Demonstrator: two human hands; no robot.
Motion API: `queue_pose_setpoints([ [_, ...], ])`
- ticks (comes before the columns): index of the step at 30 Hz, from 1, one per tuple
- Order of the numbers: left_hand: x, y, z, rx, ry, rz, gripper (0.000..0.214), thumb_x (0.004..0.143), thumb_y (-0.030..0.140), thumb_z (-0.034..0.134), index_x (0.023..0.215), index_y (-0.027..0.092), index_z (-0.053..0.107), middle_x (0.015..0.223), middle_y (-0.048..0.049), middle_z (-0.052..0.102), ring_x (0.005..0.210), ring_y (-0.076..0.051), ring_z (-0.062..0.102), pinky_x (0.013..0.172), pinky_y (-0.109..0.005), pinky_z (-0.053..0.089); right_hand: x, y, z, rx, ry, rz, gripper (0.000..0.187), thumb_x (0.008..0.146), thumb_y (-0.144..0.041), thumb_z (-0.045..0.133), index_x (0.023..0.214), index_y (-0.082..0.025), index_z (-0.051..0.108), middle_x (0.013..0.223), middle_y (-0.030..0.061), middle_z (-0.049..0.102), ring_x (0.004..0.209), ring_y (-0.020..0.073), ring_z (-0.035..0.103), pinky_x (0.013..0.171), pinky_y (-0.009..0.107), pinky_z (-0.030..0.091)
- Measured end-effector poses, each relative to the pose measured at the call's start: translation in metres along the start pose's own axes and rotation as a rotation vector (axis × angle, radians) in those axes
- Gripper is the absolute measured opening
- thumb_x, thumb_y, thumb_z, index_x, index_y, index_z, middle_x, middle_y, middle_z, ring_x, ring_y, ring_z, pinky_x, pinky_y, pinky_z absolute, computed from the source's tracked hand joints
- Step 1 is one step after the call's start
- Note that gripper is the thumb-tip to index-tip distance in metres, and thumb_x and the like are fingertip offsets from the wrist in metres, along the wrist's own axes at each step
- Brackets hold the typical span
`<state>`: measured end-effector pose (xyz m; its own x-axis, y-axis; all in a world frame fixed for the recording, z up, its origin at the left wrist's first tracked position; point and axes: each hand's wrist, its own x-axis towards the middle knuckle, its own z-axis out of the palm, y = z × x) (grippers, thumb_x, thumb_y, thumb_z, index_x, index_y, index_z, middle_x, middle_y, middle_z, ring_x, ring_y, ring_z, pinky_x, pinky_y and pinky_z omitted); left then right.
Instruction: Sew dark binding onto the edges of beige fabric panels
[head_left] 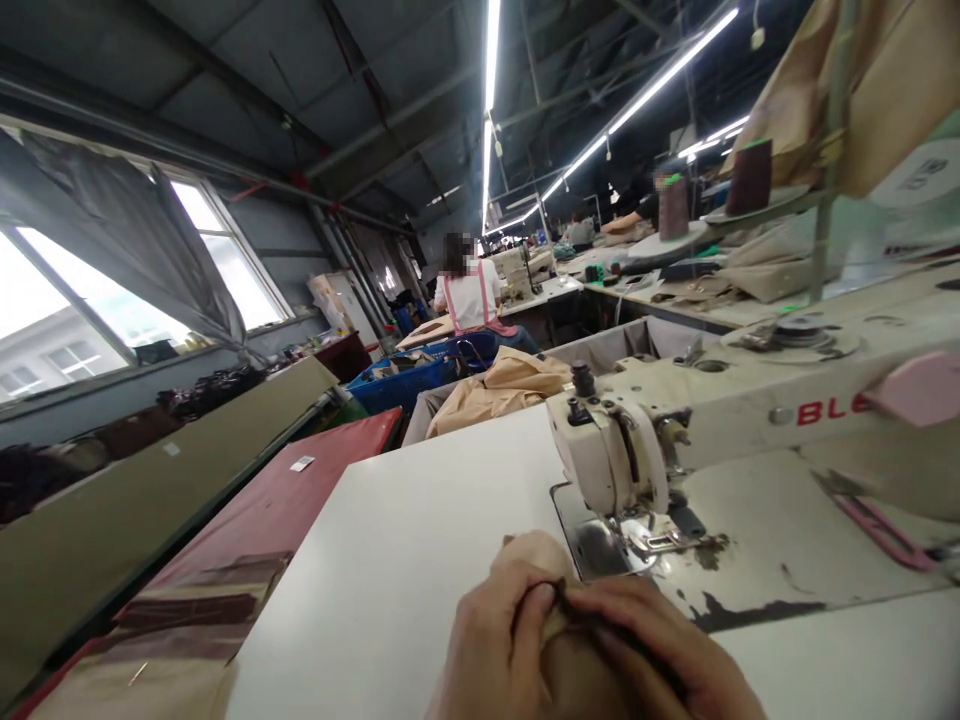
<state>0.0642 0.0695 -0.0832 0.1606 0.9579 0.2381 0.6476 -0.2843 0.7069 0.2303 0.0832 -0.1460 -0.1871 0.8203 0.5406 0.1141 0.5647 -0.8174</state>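
Both my hands are at the bottom of the view, close together in front of a sewing machine (pixel 611 460). My left hand (pixel 491 635) pinches a piece of tan fabric (pixel 536 550) between thumb and fingers. From the other side, my right hand (pixel 652 640) grips the same fabric along a dark brown edge. Part of the cloth hangs below and between the hands, and its lower end is hidden. The machine's needle area and metal plate (pixel 600 548) lie just beyond my fingers, with the cloth apart from the presser foot.
The white tabletop (pixel 390 540) extends left of the machine. Folded tan and brown pieces (pixel 187 620) lie on a red surface (pixel 330 450) at left. Behind the table stands a bin with tan fabric (pixel 495 390). A pink thread snipper (pixel 885 530) rests at right. A person (pixel 469 295) sits ahead.
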Motion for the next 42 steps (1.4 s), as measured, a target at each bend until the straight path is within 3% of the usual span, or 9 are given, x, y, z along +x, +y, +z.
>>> queue_pose_setpoints([
  [5, -0.001, 0.011, -0.020, -0.258, -0.193, -0.218, 0.028, 0.084, 0.035, 0.046, 0.072, 0.013, 0.058, 0.064, 0.0003, 0.050, 0.061, -0.011, 0.044, 0.054, -0.019, 0.033, 0.016, -0.017, -0.016, 0.306, -0.199, 0.386, 0.024, 0.084, -0.040, 0.057, 0.094, -0.023, 0.070, 0.091, 0.0033, 0.071, 0.088, 0.0218, 0.066, 0.079, 0.028, 0.052],
  [12, 0.000, 0.023, -0.022, -0.355, -0.299, -0.309, 0.024, 0.080, 0.033, 0.049, 0.073, 0.011, 0.056, 0.064, 0.0017, 0.045, 0.062, -0.010, 0.039, 0.055, -0.019, 0.028, 0.018, -0.021, -0.015, 0.527, -0.225, 0.538, 0.028, 0.077, -0.044, 0.063, 0.087, -0.019, 0.071, 0.083, 0.0032, 0.070, 0.079, 0.0219, 0.065, 0.071, 0.029, 0.051],
  [16, -0.001, 0.017, -0.026, -0.237, -0.287, -0.264, 0.016, 0.079, 0.027, 0.053, 0.075, 0.012, 0.057, 0.065, 0.0018, 0.049, 0.062, -0.010, 0.042, 0.054, -0.019, 0.031, 0.013, -0.019, -0.019, 0.298, -0.206, 0.404, 0.025, 0.084, -0.041, 0.056, 0.092, -0.023, 0.070, 0.086, 0.0037, 0.070, 0.082, 0.0227, 0.065, 0.073, 0.031, 0.053],
  [22, 0.020, 0.022, -0.073, -0.056, -0.077, 0.395, 0.019, 0.085, 0.012, 0.049, 0.091, 0.021, 0.064, 0.084, 0.0003, 0.065, 0.080, -0.013, 0.057, 0.075, -0.021, 0.040, 0.030, -0.070, -0.030, -0.239, -0.096, -0.262, 0.025, 0.089, -0.033, 0.048, 0.112, -0.030, 0.059, 0.124, 0.0058, 0.055, 0.117, 0.0258, 0.049, 0.093, 0.036, 0.044],
  [27, 0.022, 0.050, -0.097, -0.076, -0.313, 0.043, 0.005, 0.085, 0.019, 0.053, 0.080, 0.019, 0.054, 0.069, 0.0052, 0.059, 0.065, -0.010, 0.053, 0.060, -0.018, 0.037, 0.052, -0.084, -0.011, -0.228, -0.229, -0.279, 0.009, 0.091, -0.023, 0.045, 0.091, -0.022, 0.054, 0.078, 0.0002, 0.060, 0.070, 0.0143, 0.057, 0.062, 0.023, 0.043],
  [31, -0.004, 0.055, -0.098, 0.220, -0.268, -0.047, 0.016, 0.090, 0.023, 0.044, 0.081, 0.020, 0.057, 0.075, 0.0050, 0.057, 0.071, -0.010, 0.050, 0.065, -0.019, 0.034, 0.041, -0.071, 0.014, 0.354, -0.374, 0.222, 0.021, 0.090, -0.035, 0.047, 0.077, -0.019, 0.052, 0.065, -0.0033, 0.052, 0.058, 0.0107, 0.049, 0.054, 0.020, 0.035],
  [34, -0.021, 0.057, -0.103, 0.013, -0.430, -0.233, 0.019, 0.089, 0.026, 0.043, 0.077, 0.018, 0.056, 0.072, 0.0047, 0.052, 0.067, -0.010, 0.046, 0.057, -0.018, 0.033, 0.030, -0.069, 0.022, 0.776, -0.463, 0.493, 0.024, 0.085, -0.043, 0.053, 0.081, -0.019, 0.056, 0.069, -0.0020, 0.057, 0.062, 0.0119, 0.055, 0.059, 0.021, 0.041],
  [38, -0.030, 0.064, -0.103, 0.121, -0.273, -0.246, 0.020, 0.087, 0.024, 0.045, 0.071, 0.017, 0.053, 0.068, 0.0046, 0.055, 0.063, -0.010, 0.046, 0.057, -0.019, 0.033, 0.023, -0.083, 0.012, 0.228, -0.248, 0.076, 0.019, 0.087, -0.035, 0.052, 0.098, -0.026, 0.064, 0.097, 0.0047, 0.060, 0.090, 0.0196, 0.058, 0.079, 0.029, 0.047],
  [42, -0.030, 0.063, -0.080, 0.136, -0.173, -0.136, 0.016, 0.089, 0.021, 0.040, 0.099, 0.022, 0.053, 0.083, 0.0012, 0.062, 0.071, -0.013, 0.054, 0.065, -0.021, 0.038, 0.016, -0.089, 0.012, -0.054, -0.168, -0.046, 0.059, 0.081, -0.039, 0.061, 0.133, -0.025, 0.039, 0.111, 0.0105, 0.054, 0.091, 0.0235, 0.058, 0.075, 0.032, 0.053],
])
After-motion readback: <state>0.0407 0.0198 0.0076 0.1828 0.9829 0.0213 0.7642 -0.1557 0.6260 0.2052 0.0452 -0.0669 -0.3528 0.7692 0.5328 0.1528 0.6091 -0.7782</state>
